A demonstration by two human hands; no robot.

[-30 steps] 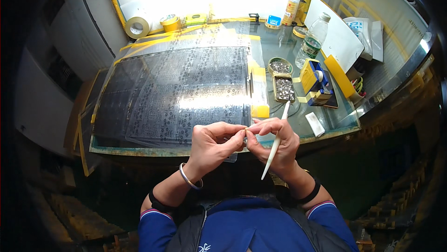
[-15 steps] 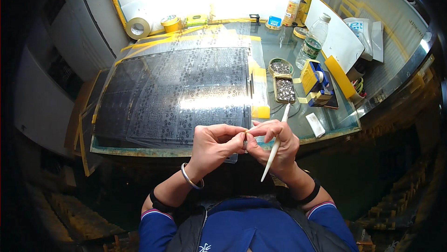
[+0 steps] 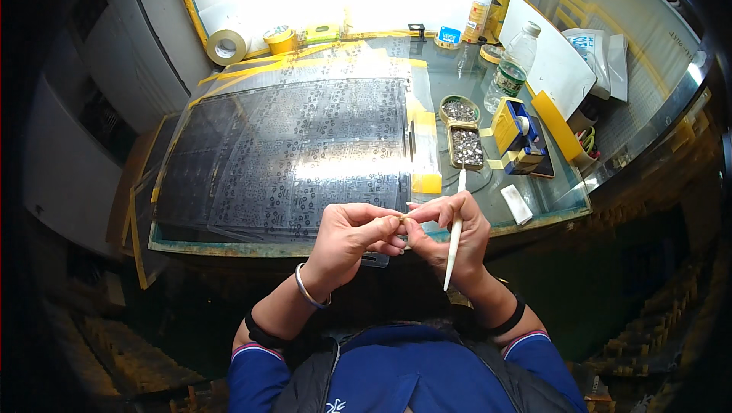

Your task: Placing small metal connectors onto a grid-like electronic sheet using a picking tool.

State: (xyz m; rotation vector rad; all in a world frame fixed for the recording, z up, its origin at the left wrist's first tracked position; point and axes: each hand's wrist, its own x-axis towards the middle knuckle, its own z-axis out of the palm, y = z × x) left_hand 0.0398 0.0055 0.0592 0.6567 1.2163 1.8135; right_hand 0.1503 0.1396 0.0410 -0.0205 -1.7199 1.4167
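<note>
My left hand [image 3: 347, 236] and my right hand [image 3: 457, 234] meet just past the table's near edge, closed in a pinch. Between their fingertips is a tiny yellowish piece [image 3: 402, 218], too small to name. A slim white brush-like tool [image 3: 455, 234] is held between the fingers of my right hand, its thin tip pointing toward a rectangular tin [image 3: 451, 155] of small silvery pieces. To the left of the hands, dark printed film sheets [image 3: 305, 131] lie on the glass-topped table [image 3: 496, 218], held along their edges with yellow tape.
Right of the sheets stand a round tin [image 3: 443, 114] of small pieces, a blue-and-yellow tape dispenser [image 3: 526, 134], a plastic bottle [image 3: 515, 66] and a small white packet [image 3: 517, 205]. Tape rolls [image 3: 226, 47] sit along the back. A white board [image 3: 553, 47] leans at the right.
The white tool has turned in my right hand: its tip has moved left and its lower end right. Both hands keep their pinch in nearly the same place.
</note>
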